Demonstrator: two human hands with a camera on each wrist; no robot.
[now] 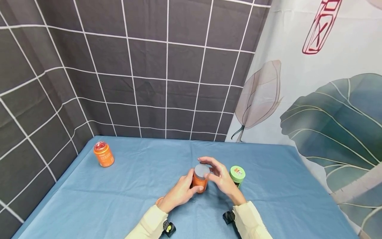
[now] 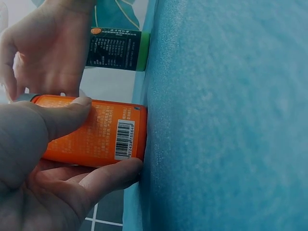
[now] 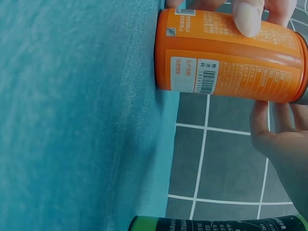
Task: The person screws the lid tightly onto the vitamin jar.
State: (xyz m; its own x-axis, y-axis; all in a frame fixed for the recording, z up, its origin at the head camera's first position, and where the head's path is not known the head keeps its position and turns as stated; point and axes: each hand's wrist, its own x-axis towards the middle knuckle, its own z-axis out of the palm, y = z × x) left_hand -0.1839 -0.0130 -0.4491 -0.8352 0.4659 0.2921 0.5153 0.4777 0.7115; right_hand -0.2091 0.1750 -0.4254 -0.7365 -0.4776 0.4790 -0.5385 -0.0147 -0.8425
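An orange jar (image 1: 199,184) with a grey lid (image 1: 202,170) stands upright on the blue cloth, its printed label and barcode showing in both wrist views. My left hand (image 1: 182,191) grips the jar's body, thumb on the near side and fingers wrapped behind, low down near its base. At the top, my right hand (image 1: 220,179) holds the grey lid, with the thumb at its near edge and the fingers curved round its far side. Just right of that hand stands a green-lidded jar (image 1: 237,174) with a dark printed label.
A second orange jar (image 1: 103,155) with a red, shiny top stands at the back left of the blue-covered table (image 1: 143,156). Behind the table hangs a dark grid-patterned cloth (image 1: 149,89), and a white cloth with leaf prints (image 1: 283,99) hangs at the right.
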